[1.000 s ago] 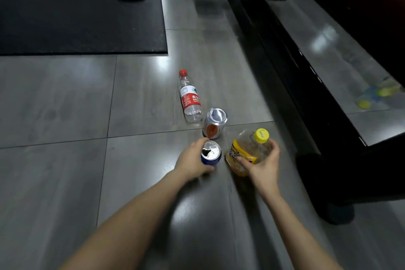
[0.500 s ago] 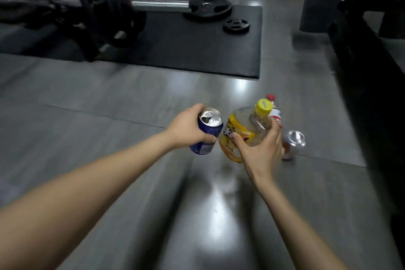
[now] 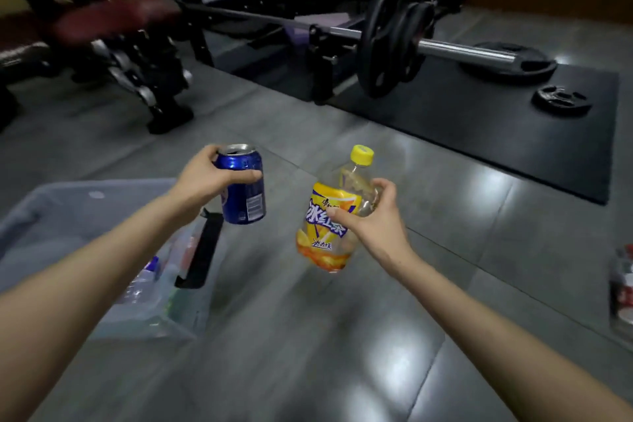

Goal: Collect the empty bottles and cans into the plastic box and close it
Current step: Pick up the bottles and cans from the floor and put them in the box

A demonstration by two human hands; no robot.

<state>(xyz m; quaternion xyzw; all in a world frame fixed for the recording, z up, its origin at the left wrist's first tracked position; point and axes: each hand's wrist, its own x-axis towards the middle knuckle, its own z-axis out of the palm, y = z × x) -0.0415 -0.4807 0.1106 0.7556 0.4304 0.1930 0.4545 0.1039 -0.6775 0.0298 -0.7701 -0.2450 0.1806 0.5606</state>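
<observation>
Above the grey tiled floor (image 3: 342, 336), your left grip (image 3: 209, 178) was closed round a blue can (image 3: 244, 190), fingers across its front and thumb behind, the can upright with its opened top showing. Your right grip (image 3: 375, 219) was closed round the upper body of a clear bottle (image 3: 334, 216) with a yellow cap and a yellow label, tilted a little so that the cap leaned to the right. Both were in the air, near each other but apart. The translucent plastic box (image 3: 51, 216) sat on the floor at lower left, under your left forearm, with a black latch (image 3: 202, 250) on the side nearest the can. At least one clear bottle showed blurred through its wall. The can hung just past that latched side, not over the box's opening. At the right edge another bottle with a red label (image 3: 622, 288) lay on the floor, blurred. Behind stood a loaded barbell (image 3: 394, 34) on a black mat (image 3: 496, 140), a small weight plate (image 3: 561, 100) and a maroon padded bench (image 3: 116, 15).
</observation>
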